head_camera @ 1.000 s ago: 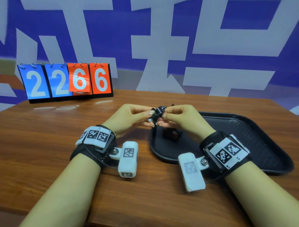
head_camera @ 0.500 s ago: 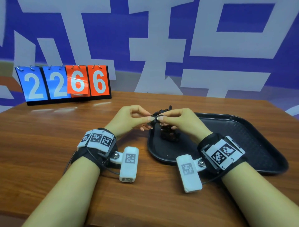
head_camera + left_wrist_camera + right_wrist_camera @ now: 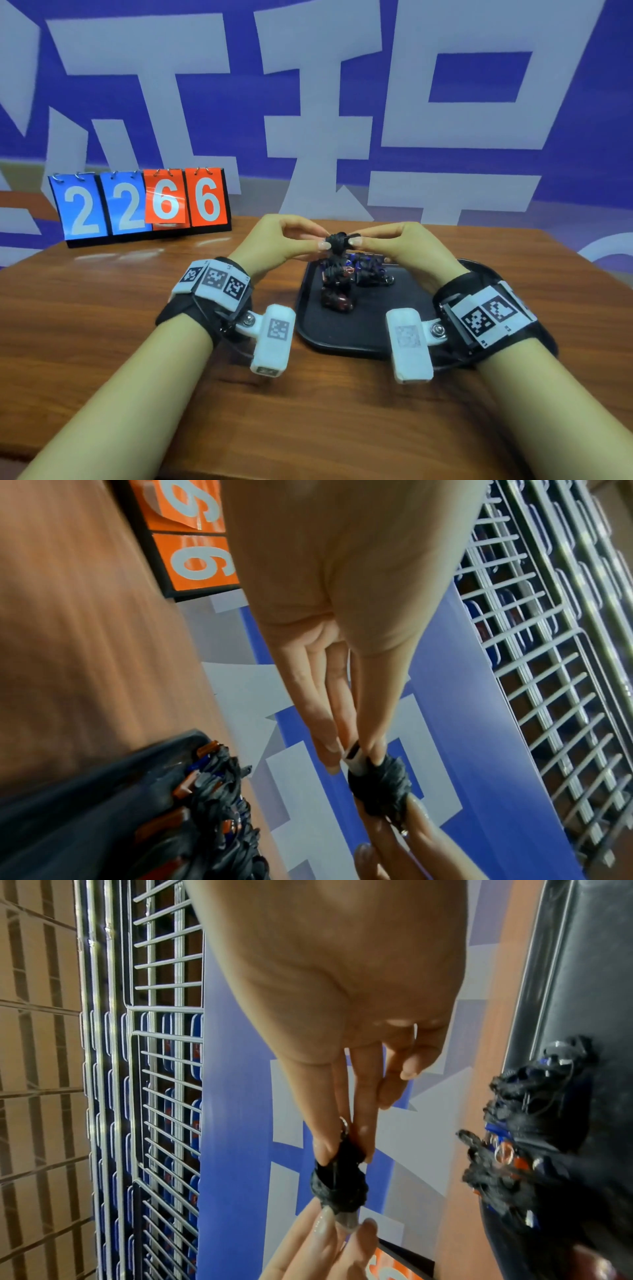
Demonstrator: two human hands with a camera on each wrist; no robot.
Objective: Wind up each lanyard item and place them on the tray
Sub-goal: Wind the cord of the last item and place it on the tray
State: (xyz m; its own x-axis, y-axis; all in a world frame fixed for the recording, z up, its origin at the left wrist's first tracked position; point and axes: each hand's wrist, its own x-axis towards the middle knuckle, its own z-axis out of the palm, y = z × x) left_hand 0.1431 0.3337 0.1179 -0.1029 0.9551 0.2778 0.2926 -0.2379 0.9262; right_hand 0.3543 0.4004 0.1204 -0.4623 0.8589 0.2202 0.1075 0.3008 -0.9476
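Observation:
A small item wrapped in black lanyard cord [image 3: 338,242] [image 3: 380,785] [image 3: 339,1185] hangs in the air above the far left part of the black tray [image 3: 363,329]. My left hand [image 3: 284,240] pinches its left end, where a pale tip [image 3: 354,758] sticks out of the winding. My right hand [image 3: 394,245] pinches the right end, by a small metal ring [image 3: 343,1122]. Several wound lanyard items [image 3: 346,277] [image 3: 219,804] [image 3: 520,1139] with red and blue bodies lie piled on the tray below.
A flip scoreboard [image 3: 137,202] reading 2266 stands at the table's back left. The wooden table [image 3: 102,325] stretches left of the tray. A blue and white wall [image 3: 342,102] is behind. Wire grid racks [image 3: 548,642] show in the wrist views.
Both hands have lifted the wound item a little higher and farther back over the tray. The head view has tilted up, which bares the pile on the tray.

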